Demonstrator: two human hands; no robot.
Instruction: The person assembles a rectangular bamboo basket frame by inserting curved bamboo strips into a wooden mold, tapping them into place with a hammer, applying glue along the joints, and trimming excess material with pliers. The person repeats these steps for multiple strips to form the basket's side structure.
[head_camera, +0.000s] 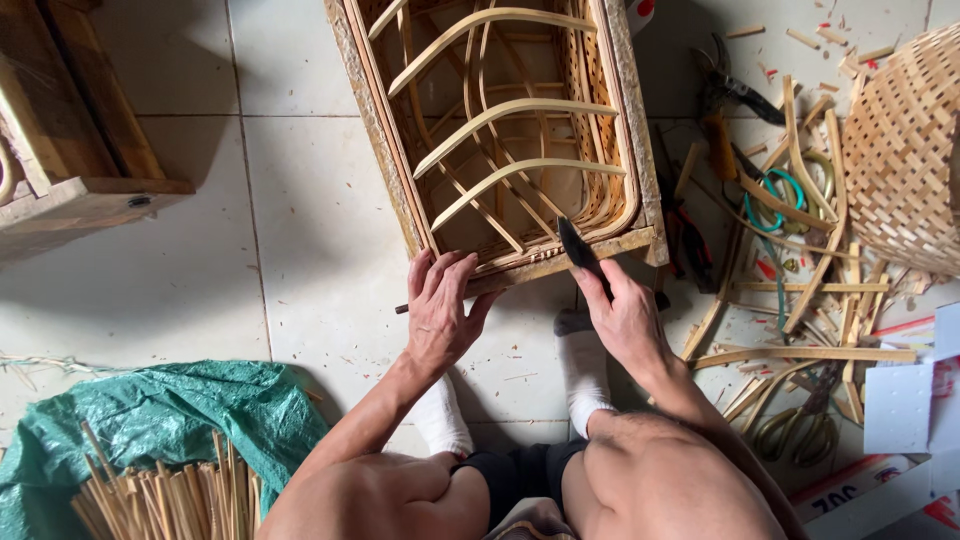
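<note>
Looking down at a white tiled floor, the biggest thing is one rectangular bamboo frame with three curved ribs bowed across its open middle. One woven basket sits at the right edge and one dark wooden bench at the left. Bottom left there's one green tarp with a bundle of thin bamboo sticks lying on it, too many to count. Loose strips and offcuts litter the floor on the right, with one pair of pliers among them.

Left hand lies flat, fingers spread, pressing the frame's near bottom rail. Right hand is clenched around one dark knife, blade pointing up at the frame's near right corner. Two white socks show between the hands.
</note>
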